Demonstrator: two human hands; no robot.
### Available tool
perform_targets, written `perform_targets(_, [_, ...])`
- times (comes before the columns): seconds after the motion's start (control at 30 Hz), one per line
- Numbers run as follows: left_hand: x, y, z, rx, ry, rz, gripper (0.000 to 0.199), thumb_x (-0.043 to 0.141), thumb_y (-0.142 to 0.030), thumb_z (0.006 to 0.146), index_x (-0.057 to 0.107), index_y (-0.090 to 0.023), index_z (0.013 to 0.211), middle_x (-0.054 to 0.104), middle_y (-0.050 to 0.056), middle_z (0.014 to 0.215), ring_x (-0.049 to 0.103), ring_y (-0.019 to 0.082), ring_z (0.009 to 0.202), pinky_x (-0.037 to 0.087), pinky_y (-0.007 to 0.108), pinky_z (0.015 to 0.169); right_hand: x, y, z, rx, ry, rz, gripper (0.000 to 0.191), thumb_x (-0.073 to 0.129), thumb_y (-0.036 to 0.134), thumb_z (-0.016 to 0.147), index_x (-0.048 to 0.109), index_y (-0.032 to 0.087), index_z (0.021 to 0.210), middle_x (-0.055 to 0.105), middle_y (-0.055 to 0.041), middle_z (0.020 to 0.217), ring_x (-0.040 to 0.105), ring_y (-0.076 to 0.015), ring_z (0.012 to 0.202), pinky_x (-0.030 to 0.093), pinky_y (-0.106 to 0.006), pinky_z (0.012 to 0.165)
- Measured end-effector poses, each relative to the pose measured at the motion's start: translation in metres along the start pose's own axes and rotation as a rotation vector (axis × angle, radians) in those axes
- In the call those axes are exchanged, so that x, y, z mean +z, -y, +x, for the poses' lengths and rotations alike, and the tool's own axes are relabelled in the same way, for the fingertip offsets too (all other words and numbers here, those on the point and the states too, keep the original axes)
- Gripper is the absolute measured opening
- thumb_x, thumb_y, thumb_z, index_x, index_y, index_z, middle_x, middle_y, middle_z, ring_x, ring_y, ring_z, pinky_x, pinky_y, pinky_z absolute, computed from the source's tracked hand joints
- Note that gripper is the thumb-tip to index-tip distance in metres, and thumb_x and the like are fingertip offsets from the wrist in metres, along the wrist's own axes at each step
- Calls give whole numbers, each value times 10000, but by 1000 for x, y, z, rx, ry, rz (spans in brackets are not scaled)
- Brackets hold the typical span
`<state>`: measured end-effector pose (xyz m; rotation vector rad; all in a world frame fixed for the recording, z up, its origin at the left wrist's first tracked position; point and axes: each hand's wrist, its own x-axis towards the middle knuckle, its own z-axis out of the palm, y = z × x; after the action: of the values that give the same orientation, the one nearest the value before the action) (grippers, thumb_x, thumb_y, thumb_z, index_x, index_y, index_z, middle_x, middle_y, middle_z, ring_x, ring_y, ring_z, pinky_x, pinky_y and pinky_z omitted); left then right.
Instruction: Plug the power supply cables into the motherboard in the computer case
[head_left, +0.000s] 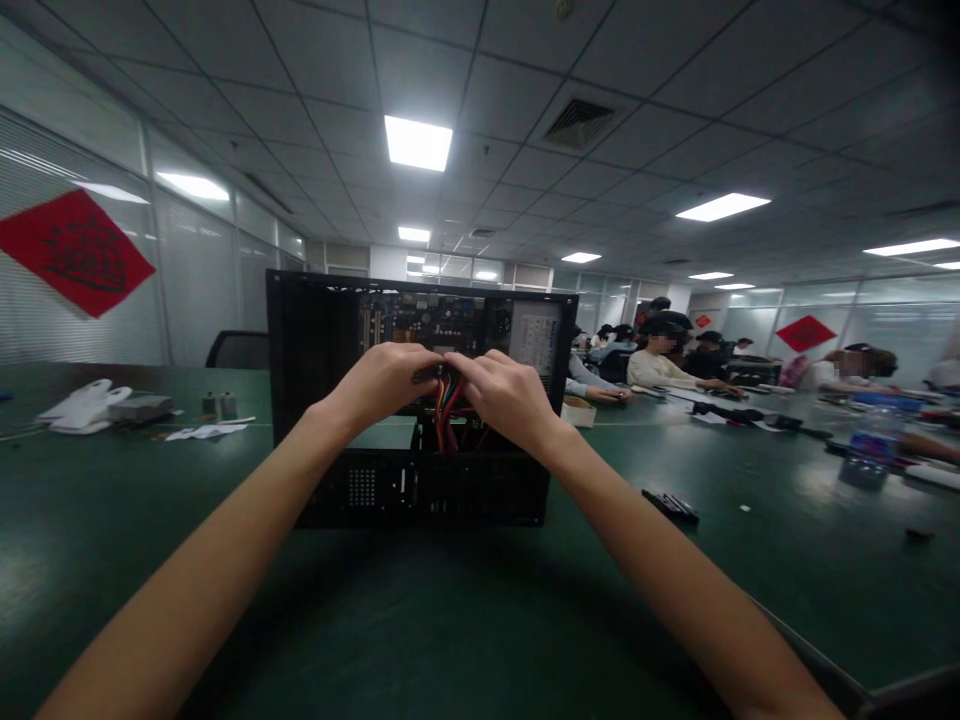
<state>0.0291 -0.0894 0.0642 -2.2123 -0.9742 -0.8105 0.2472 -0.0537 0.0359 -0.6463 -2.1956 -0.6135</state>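
An open black computer case [420, 490] lies on the green table in front of me. Both my hands reach into it from the near side. Between my fingertips runs a bundle of red, yellow, orange and black cables [448, 415]. My left hand [386, 380] pinches the top of the bundle from the left, its fingertips partly hidden. From the right, my right hand [514, 398] grips the same bundle. The connector end is hidden by my fingers. Behind my hands shows the motherboard [427, 318]; a power supply with a pale label [534, 335] sits at the right.
At the left on the table [615, 600] lie a white plastic bag [88, 405], a grey box [140, 407] and papers. On the right are a small black part [671, 506], a white box [578, 412] and a water bottle [876, 438]. Several people sit farther back.
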Motion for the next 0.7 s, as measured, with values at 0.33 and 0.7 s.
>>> perform_targets(0.33, [18,8,-4,-63,-13,-3,190,646,-214,909,698,-161,1085,759,82,989,716,221,886,545,306,794,15,0,2,-83,18,-241,368,369,169,1052,649,132,1287,608,-166,1153,546,-262,1045,513,-378,915])
perform_targets(0.7, [73,51,-16,-171,323,-30,174,619,-275,926,773,-200,952,780,108,988,716,276,947,524,339,774,74,-29,-9,280,425,-89,370,450,49,919,664,113,1215,622,-182,1297,665,-269,1089,540,-317,889])
